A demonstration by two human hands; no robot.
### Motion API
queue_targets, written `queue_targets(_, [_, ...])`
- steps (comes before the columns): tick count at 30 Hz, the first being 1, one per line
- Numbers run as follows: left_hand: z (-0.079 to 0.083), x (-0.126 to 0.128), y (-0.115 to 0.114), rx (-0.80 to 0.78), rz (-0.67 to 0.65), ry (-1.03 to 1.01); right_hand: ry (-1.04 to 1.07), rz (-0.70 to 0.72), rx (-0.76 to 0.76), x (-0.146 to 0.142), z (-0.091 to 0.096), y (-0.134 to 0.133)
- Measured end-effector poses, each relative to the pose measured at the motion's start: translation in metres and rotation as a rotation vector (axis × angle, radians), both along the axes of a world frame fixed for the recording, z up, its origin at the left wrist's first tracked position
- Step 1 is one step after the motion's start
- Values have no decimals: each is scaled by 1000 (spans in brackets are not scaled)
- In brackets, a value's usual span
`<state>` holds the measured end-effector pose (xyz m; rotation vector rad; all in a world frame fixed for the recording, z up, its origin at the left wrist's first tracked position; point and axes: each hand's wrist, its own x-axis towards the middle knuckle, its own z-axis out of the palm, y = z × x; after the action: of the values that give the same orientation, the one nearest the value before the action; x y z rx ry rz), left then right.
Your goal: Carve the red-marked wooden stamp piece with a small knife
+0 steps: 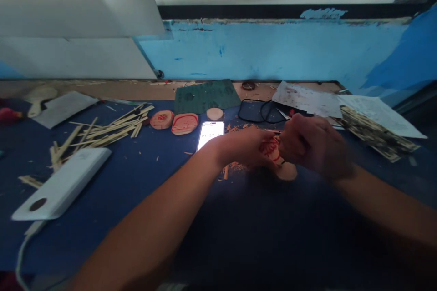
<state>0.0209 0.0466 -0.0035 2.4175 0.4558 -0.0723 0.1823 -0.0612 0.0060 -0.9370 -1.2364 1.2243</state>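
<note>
My left hand (pixel 246 146) is closed around a wood piece with red carved or drawn lines (pixel 272 149), its thumb and fingers along the near and far edges. My right hand (pixel 309 145) is clenched just to the right, touching or almost touching that piece. Whatever the right fist grips is hidden, and the hand is slightly blurred. Below the two hands a plain round wood disc (pixel 287 172) shows. Orange-brown wood shavings (pixel 236 166) lie scattered around the left hand.
A lit phone (pixel 210 132) showing a timer lies left of my hands. Beyond are two red-marked wood discs (pixel 185 124), green sandpaper (pixel 207 96) and a black cord (pixel 254 111). Wooden sticks (pixel 116 128) and a white corded device (pixel 63 186) lie left; a stick bundle (pixel 377 134) lies right.
</note>
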Motion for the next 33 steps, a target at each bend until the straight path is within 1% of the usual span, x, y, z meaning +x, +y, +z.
queue_targets(3, [0,0,1,-6,2,11,7,6,10,0,0,0])
queue_targets(7, [0,0,1,-6,0,11,-56,51,8,3,-3,0])
queue_targets(9, [-1,0,1,-9,16,21,-46,52,8,3,-5,0])
queue_targets(12, [-2,0,2,-25,-3,-5,-79,57,47,1,-7,0])
queue_targets(15, [-4,0,2,-43,0,-12,-105,87,39,-1,-8,0])
queue_targets(17, [-4,0,3,-53,15,8,-97,77,26,0,-8,0])
queue_targets(21, [-3,-1,3,-75,-1,-7,-115,89,19,0,-8,0])
queue_targets(23, [-3,-1,3,-73,11,6,-117,61,16,0,-8,0])
queue_targets(25, [-2,-1,3,-63,2,10,-110,33,12,-1,-9,1])
queue_targets(27, [-2,-1,3,-44,-16,-9,-91,41,5,-2,-9,1])
queue_targets(31, [-3,0,3,-9,9,-3,-73,13,-2,-2,-8,1])
queue_targets(33, [-3,0,3,-3,12,4,-79,24,-9,-2,-7,1])
